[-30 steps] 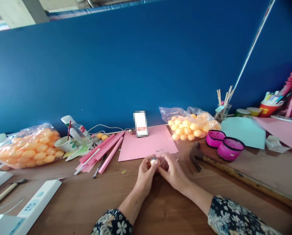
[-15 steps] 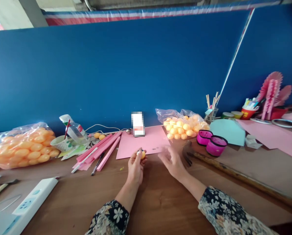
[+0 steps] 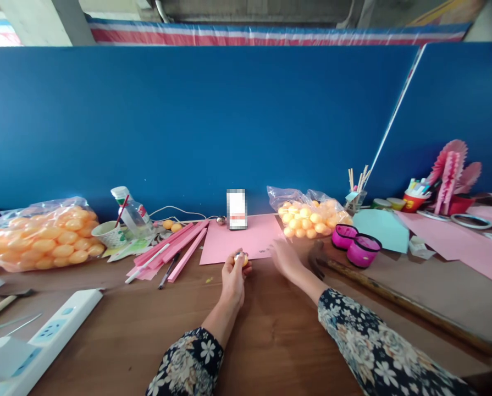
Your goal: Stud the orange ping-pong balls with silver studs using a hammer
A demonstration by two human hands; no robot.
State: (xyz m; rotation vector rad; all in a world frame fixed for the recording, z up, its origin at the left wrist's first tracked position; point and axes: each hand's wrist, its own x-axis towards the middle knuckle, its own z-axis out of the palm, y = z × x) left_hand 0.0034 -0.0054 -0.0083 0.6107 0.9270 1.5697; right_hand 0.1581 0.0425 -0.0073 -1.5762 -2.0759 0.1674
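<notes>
My left hand [image 3: 234,278] is closed on a small orange ball with a silvery piece on it [image 3: 241,258], held just above the brown table at the near edge of a pink paper sheet [image 3: 246,239]. To its right my right hand [image 3: 286,258] reaches over that sheet's corner with fingers apart, blurred by motion and holding nothing I can see. A clear bag of orange balls [image 3: 311,217] lies beyond the right hand.
A hammer [image 3: 394,300] lies along the table on the right, near two magenta tape rolls [image 3: 355,243]. Pink paper strips [image 3: 171,247], a pen, a bottle [image 3: 132,212], a paper cup and another bag of balls [image 3: 39,236] sit left. A white power strip [image 3: 51,338] lies near left.
Both hands were together on the small ball. The right hand has let go and moved right and away over the pink sheet; the left hand keeps the ball.
</notes>
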